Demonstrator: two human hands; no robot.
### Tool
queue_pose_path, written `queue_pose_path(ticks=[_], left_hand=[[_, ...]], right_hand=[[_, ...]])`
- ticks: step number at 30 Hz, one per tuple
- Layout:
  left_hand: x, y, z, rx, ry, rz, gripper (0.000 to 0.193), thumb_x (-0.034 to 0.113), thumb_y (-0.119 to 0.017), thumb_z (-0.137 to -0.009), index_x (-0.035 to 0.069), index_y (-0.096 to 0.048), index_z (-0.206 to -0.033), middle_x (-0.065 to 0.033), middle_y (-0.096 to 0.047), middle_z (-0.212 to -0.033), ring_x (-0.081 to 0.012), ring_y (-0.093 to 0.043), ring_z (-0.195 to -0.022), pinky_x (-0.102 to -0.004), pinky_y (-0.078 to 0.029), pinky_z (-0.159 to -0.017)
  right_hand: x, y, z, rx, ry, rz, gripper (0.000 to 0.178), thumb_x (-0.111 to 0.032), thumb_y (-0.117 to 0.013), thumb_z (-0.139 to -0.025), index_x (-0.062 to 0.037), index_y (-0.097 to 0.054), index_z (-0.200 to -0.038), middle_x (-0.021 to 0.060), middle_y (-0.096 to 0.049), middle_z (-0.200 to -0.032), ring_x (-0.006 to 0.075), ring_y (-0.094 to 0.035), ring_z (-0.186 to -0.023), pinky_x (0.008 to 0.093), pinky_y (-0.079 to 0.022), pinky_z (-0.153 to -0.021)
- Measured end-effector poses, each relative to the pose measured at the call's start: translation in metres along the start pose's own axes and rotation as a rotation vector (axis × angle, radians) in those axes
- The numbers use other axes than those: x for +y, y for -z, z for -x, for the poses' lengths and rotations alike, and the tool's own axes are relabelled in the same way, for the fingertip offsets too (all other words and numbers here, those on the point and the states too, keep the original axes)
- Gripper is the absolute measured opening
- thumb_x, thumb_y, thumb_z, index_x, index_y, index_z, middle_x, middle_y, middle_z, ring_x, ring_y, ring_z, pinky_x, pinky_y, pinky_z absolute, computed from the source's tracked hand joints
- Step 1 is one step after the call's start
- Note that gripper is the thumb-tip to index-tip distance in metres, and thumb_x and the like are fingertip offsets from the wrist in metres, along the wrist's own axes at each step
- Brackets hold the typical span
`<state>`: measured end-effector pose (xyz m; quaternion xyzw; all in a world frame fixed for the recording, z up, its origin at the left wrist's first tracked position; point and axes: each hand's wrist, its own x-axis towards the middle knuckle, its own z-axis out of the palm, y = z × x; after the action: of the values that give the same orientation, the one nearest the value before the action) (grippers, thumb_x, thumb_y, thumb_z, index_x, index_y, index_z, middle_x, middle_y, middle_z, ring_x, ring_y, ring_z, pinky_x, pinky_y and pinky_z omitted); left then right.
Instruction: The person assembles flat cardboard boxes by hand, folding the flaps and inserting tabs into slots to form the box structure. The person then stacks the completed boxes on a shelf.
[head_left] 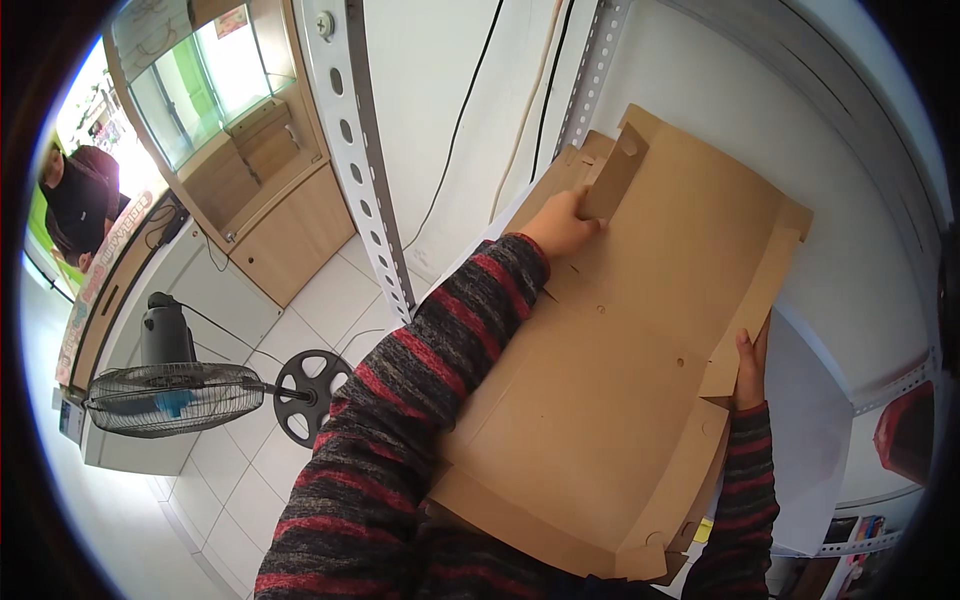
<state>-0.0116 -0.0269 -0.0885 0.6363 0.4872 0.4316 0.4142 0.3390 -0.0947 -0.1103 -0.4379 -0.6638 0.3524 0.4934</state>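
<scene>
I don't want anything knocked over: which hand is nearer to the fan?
Left. The left hand, at a flap of the cardboard, is right of the fan; the right hand, at the cardboard's right edge, is farther right.

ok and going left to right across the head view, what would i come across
Person in a dark top, pedestal fan's wire cage, perforated metal post, left hand gripping a flap of the unfolded cardboard box, right hand holding the box's right side, red object near the right rim.
</scene>
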Motion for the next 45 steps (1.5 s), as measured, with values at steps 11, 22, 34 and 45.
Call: queue_pose_path(ticks=[11,22,34,45], left_hand=[[0.004,-0.003,0.004,0.081,-0.037,0.196,0.058,0.033,-0.056,-0.094,-0.002,-0.044,-0.138,-0.0183,-0.054,-0.135,-0.0311,-0.053,-0.123,-0.0370,-0.038,-0.106],[0.000,-0.004,0.003,-0.117,-0.135,0.322,0.052,0.024,-0.072,-0.087,-0.001,-0.054,-0.129,-0.0126,-0.060,-0.126,-0.0200,-0.060,-0.113,-0.0312,-0.050,-0.091],[-0.003,-0.009,-0.001,-0.215,-0.209,0.380,0.056,0.017,-0.078,-0.080,-0.001,-0.052,-0.127,-0.0069,-0.061,-0.113,-0.0165,-0.060,-0.101,-0.0313,-0.047,-0.093],[0.032,-0.010,0.028,-0.080,0.174,0.613,0.050,0.029,-0.061,-0.088,0.007,-0.049,-0.132,-0.0079,-0.058,-0.121,-0.0177,-0.056,-0.113,-0.0324,-0.046,-0.093]], right_hand=[[-0.025,-0.018,-0.007,-0.036,0.046,-0.017,0.080,-0.041,-0.062,-0.092,-0.0078,-0.023,-0.152,0.0123,-0.036,-0.151,0.0246,-0.038,-0.136,0.0375,-0.031,-0.112],[-0.026,-0.020,-0.005,-0.045,0.112,-0.091,0.089,-0.013,-0.074,-0.084,-0.0068,-0.017,-0.153,0.0128,-0.044,-0.141,0.0222,-0.049,-0.125,0.0340,-0.043,-0.102],[-0.083,0.004,-0.043,0.444,0.452,0.555,0.066,-0.004,-0.061,-0.084,-0.0035,-0.034,-0.143,0.0140,-0.043,-0.143,0.0298,-0.042,-0.131,0.0411,-0.038,-0.107],[-0.131,-0.052,-0.180,0.082,0.651,0.941,0.059,-0.010,-0.068,-0.084,-0.0107,-0.046,-0.139,0.0153,-0.056,-0.128,0.0311,-0.053,-0.119,0.0392,-0.043,-0.100]])
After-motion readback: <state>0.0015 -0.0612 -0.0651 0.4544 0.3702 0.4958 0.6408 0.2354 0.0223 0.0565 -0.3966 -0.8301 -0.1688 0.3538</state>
